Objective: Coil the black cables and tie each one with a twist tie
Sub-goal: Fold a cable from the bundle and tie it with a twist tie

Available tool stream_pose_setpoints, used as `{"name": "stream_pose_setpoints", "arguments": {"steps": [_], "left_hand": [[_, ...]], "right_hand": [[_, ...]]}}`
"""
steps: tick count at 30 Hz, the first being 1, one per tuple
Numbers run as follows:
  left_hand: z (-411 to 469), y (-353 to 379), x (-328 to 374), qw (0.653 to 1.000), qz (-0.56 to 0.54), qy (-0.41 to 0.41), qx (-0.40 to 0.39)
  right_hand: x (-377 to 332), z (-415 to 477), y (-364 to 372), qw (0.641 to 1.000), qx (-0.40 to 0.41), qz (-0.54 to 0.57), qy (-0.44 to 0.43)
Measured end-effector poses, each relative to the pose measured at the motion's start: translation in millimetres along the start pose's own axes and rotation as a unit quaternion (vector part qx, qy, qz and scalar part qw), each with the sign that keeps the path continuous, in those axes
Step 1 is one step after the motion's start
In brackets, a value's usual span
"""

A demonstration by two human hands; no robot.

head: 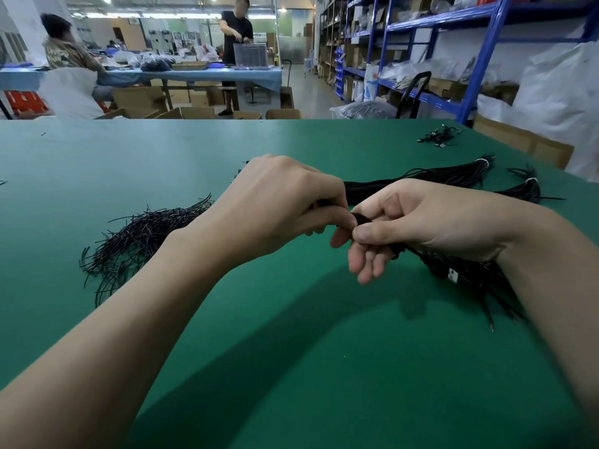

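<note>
Both hands meet above the green table (291,351). My right hand (421,222) grips a small coiled black cable (359,218) between thumb and fingers. My left hand (285,205) pinches the same coil from the left; its fingertips hide whatever lies at the pinch point. A heap of black twist ties (136,241) lies to the left of my left wrist. Behind my hands lies a long bundle of black cables (421,179). More loose cables (479,280), one with a USB plug, lie under my right wrist.
A second tied cable bundle (525,189) and a few small coiled cables (440,137) lie near the table's far right edge. Cardboard boxes, blue shelving and two people at another table stand beyond the far edge.
</note>
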State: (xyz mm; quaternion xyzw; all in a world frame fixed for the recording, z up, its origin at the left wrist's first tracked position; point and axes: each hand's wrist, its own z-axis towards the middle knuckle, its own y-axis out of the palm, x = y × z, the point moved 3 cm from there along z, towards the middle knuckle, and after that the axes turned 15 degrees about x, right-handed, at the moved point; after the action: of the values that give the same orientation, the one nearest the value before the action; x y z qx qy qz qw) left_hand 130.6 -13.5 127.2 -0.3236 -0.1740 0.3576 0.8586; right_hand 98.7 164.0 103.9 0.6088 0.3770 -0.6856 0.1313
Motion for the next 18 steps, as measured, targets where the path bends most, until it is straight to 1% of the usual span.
{"name": "stream_pose_setpoints", "arguments": {"steps": [4, 8, 9, 11, 14, 15, 17, 18], "left_hand": [[-1.2, -0.8, -2.8, 0.999, 0.007, -0.006, 0.046], [-0.6, -9.1, -2.0, 0.991, 0.027, 0.007, 0.130], [-0.3, -11.6, -1.7, 0.989, 0.031, 0.011, 0.142], [0.0, -15.5, -3.2, 0.988, 0.031, 0.010, 0.153], [0.3, -20.9, -10.8, 0.986, 0.011, -0.024, 0.162], [0.6, -22.5, -13.1, 0.986, 0.012, -0.033, 0.166], [0.9, -24.9, -16.6, 0.983, 0.024, -0.051, 0.177], [0.7, -25.5, -18.0, 0.980, 0.030, -0.060, 0.185]], "right_hand": [[-11.8, 1.9, 1.0, 0.996, 0.074, -0.040, -0.022], [-30.0, 0.3, 0.1, 0.979, 0.185, -0.063, -0.064], [-34.3, -2.3, -3.0, 0.967, 0.225, -0.093, -0.081], [-42.1, -11.3, -15.6, 0.931, 0.303, -0.174, -0.109], [-48.8, -22.7, -32.2, 0.900, 0.359, -0.202, -0.139], [-49.4, -23.9, -34.5, 0.883, 0.389, -0.213, -0.152], [-50.3, -23.5, -34.9, 0.833, 0.462, -0.234, -0.193], [-51.0, -22.4, -32.5, 0.814, 0.491, -0.233, -0.204]]}}
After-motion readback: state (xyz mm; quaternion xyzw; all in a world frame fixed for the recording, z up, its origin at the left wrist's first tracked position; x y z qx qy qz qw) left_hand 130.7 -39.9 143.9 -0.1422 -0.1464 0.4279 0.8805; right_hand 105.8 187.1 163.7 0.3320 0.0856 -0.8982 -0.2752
